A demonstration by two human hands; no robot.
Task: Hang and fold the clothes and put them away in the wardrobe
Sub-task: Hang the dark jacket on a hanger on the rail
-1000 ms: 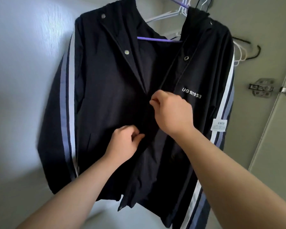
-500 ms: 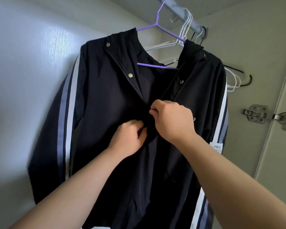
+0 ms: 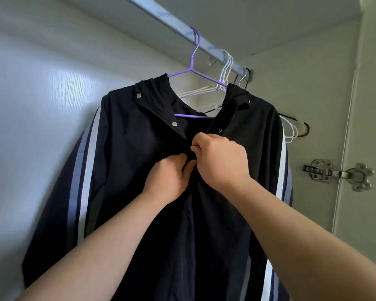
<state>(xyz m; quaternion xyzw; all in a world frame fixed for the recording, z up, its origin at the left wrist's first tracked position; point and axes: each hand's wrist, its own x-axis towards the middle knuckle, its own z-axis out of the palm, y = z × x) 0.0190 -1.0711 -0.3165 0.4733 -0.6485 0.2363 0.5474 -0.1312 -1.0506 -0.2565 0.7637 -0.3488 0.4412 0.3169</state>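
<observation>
Now both hands (image 3: pixel 220 158) pinch the smooth dark jacket (image 3: pixel 139 161) front

Dark navy jacket (image 3: pixel 139 170) hung on the purple hanger (image 3: pixel 192 72), which was hooked over the wardrobe rail (image 3: pixel 161 17). White and blue-grey stripes ran down both sleeves. Collar was open, top snaps undone. Front edges met at chest height, where my left hand (image 3: pixel 167 179) and right hand (image 3: pixel 221 159) pinched them.
</observation>
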